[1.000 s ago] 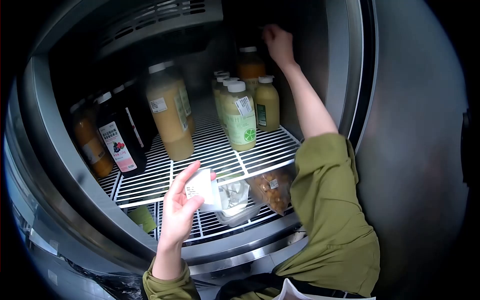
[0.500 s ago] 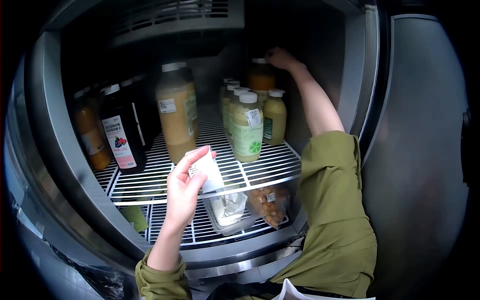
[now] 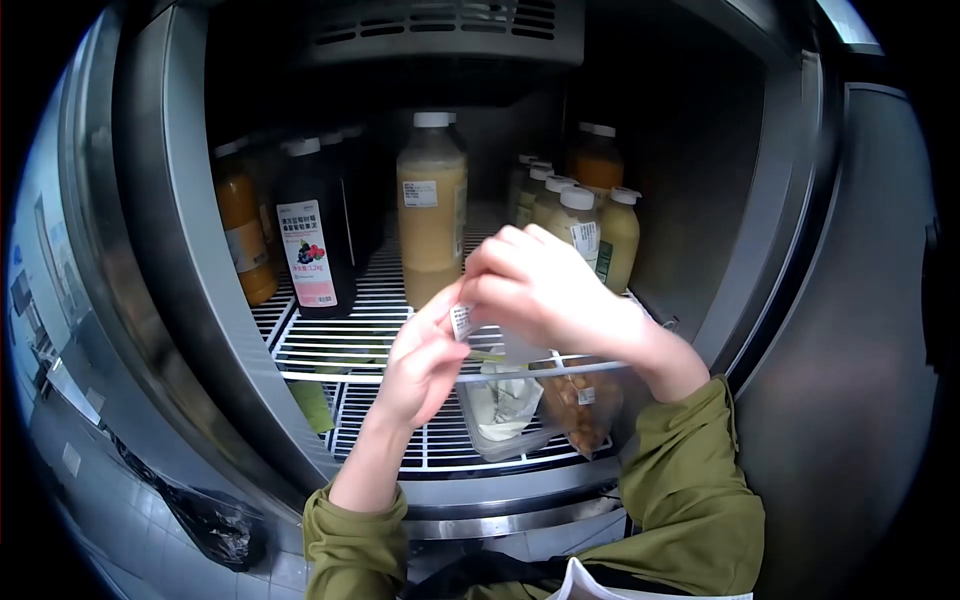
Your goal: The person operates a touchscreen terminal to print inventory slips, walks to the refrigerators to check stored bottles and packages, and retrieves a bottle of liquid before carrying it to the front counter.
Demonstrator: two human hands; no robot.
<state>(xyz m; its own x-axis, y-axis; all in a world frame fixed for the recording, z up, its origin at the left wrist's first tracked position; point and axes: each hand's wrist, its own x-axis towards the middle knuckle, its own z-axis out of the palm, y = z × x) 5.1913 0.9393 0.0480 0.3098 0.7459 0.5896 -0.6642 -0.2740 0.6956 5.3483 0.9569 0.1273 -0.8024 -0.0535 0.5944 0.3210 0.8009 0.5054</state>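
My left hand point(image 3: 415, 365) is closed on a small white printed label point(image 3: 462, 321), just in front of the upper rack's front edge. Fingers of my right hand point(image 3: 550, 290) are pinched together at the same label, and both hands' fingertips meet there. The label's far side is covered by the fingers. Behind my hands stands a tall bottle of pale tan juice point(image 3: 432, 220) with a white cap and a sticker. Partly hidden by my right hand are several green-yellow juice bottles point(image 3: 622, 235), one bearing a similar sticker.
A dark berry bottle point(image 3: 312, 250) and an orange bottle point(image 3: 245, 235) stand at the left. An amber bottle point(image 3: 597, 165) is at the back right. Below, the lower rack holds a clear plastic tub point(image 3: 500, 415) and a bag of brown round pieces point(image 3: 583, 410). The fridge door point(image 3: 840, 300) is at the right.
My right hand has come back from the amber bottle at the rear right to the label in my left hand. The view has shifted, so the fridge contents appear further right.
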